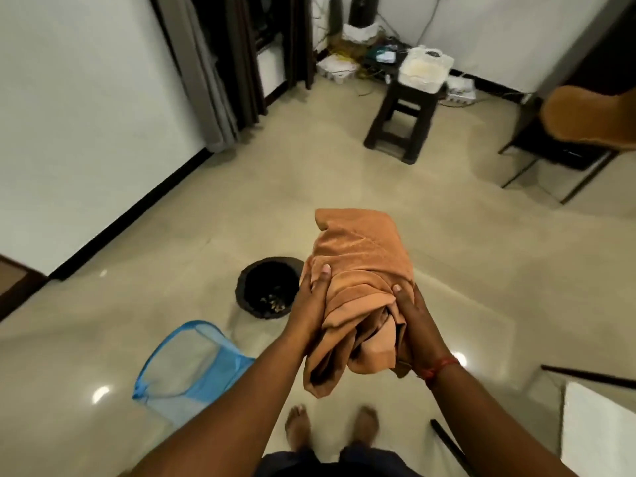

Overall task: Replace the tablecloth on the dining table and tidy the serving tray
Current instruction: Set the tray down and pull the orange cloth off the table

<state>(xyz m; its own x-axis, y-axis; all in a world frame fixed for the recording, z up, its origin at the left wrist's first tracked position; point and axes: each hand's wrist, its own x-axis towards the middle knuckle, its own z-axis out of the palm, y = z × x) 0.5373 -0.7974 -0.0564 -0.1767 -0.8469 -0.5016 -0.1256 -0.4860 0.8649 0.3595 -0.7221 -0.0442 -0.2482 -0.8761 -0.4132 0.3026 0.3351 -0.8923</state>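
Above the glossy beige floor (344, 187), I see the bundled orange tablecloth (358, 270) held up in the air between both hands, in front of the person's body. I see the left hand (309, 301) clasping the bundle's left side, thumb laid up over the fabric and the other fingers wrapped out of sight beneath. The right hand (414, 321) grips the right side the same way, thumb on top, a red thread round its wrist. Loose folds hang down between the forearms, over the bare feet (330, 428). Down to the left stands a blue mesh hamper (192, 366); beyond it sits a black bin (265, 287). Farther off I make out a dark stool (402, 122) and, at the right edge, an orange chair (592, 115).
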